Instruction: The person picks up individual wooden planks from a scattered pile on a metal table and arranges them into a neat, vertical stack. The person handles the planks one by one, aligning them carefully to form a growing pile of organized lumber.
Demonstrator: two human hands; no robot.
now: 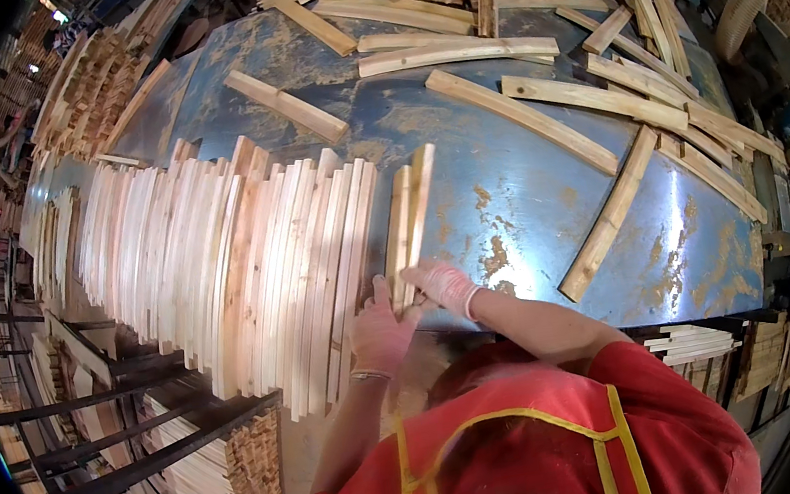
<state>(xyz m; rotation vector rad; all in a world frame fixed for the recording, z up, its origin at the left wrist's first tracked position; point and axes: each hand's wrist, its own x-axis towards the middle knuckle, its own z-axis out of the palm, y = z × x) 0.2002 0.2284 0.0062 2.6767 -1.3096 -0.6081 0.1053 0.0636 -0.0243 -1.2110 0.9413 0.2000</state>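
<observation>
The surface is sheet metal, smooth and glossy where light strikes it — dulled elsewhere by rough, powdery patches that look like sawdust. The held strips are bare, matt wood; the stacked row is wood too, smooth-looking. The gloves look like thin cloth. The apron is matt cloth — fabric trim edging it.

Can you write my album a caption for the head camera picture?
Left hand and right hand hold wooden strips by their near ends, beside a row of pale boards.
</observation>
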